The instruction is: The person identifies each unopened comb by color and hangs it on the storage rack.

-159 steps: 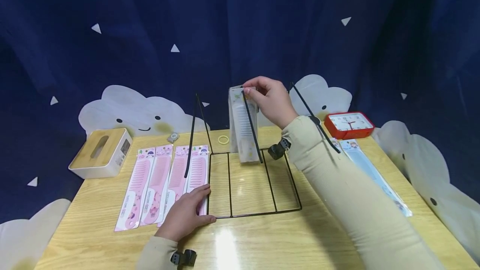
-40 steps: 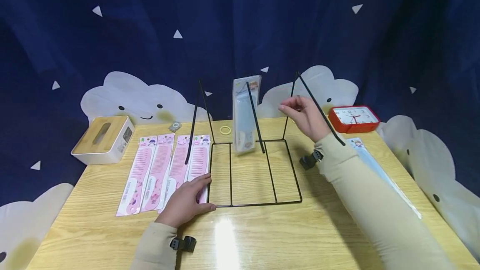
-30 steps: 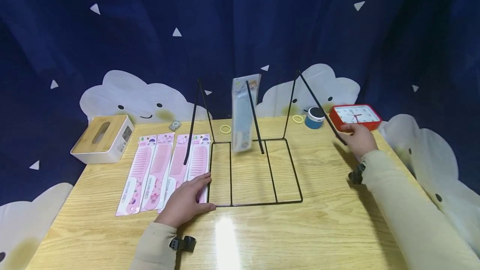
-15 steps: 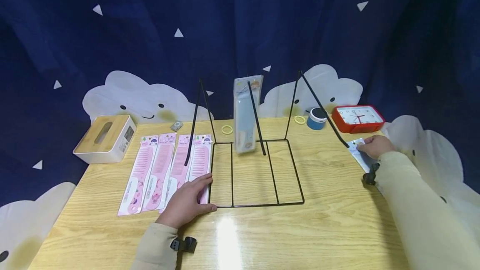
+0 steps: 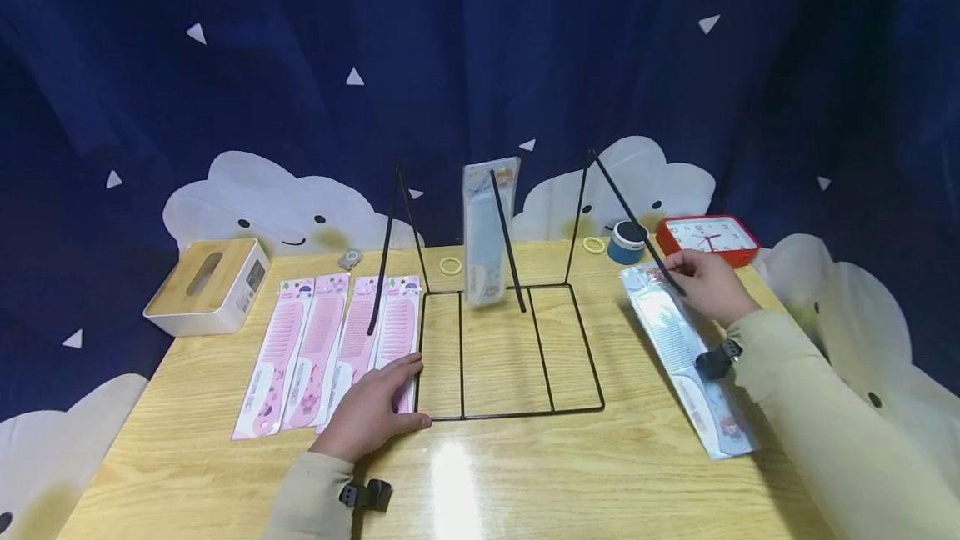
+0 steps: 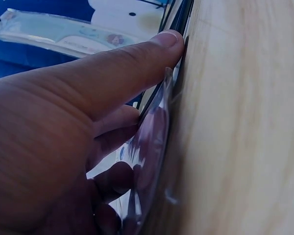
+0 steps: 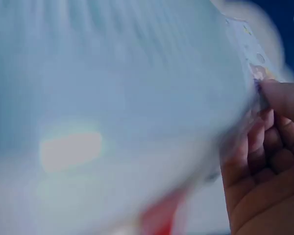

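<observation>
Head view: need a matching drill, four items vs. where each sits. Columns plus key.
Items
1. blue comb pack
2. hung blue comb
3. pink comb packs
4. red clock

Places
A. on the wire rack's middle prong
B. far right table corner
C. flat in a row, left of the rack
D. gripped at its top by the right hand

Pairs: 1-D, 2-A, 3-C, 4-B

No wording could be read anywhere: the print on the pink comb packets (image 5: 330, 348) and on the blue comb packet (image 5: 686, 357) was too small, and the red clock (image 5: 708, 238) at the worktop's far right edge showed unreadable numerals.
</observation>
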The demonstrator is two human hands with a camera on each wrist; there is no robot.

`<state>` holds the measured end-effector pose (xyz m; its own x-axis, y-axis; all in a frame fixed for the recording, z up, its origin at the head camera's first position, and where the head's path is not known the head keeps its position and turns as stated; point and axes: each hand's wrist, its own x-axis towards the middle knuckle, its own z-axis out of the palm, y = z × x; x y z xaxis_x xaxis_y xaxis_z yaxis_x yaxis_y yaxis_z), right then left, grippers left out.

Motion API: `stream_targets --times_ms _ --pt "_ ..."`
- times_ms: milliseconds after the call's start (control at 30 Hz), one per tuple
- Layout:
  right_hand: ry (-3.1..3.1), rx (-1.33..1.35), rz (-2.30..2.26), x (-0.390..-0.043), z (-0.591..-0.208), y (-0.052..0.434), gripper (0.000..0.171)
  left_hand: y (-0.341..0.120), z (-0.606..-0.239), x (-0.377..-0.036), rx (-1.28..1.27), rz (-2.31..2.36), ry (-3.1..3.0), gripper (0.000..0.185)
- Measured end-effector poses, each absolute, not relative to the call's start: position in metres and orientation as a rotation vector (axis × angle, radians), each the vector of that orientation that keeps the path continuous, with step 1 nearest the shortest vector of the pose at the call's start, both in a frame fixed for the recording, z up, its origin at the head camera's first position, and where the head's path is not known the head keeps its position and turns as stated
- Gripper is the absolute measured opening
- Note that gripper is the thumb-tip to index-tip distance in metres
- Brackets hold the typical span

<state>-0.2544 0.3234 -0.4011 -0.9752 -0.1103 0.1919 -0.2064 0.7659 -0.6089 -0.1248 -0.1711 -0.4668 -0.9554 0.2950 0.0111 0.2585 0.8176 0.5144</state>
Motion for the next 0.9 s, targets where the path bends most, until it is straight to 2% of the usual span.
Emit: stream_targets --times_ms 300,433,600,900 --pt "-2.527 0.785 1.483 -0.18 -0.332 0.215 0.003 -0.172 -0.467 -0.124 0.451 0.822 2.934 0.081" --pt "-2.298 1.049 1.67 -0.144 -0.314 0.178 0.013 -0.173 -0.467 -0.124 0.462 0.822 2.932 0.082" --pt "-2.136 1.14 1.767 -0.119 -0.301 0.155 0.01 -0.173 -0.467 -0.124 0.448 0.839 2.924 0.082" --pt "-2.011 1.131 1.847 -0.113 -0.297 0.148 0.007 -0.171 -0.468 -0.124 0.447 0.83 2.933 0.081"
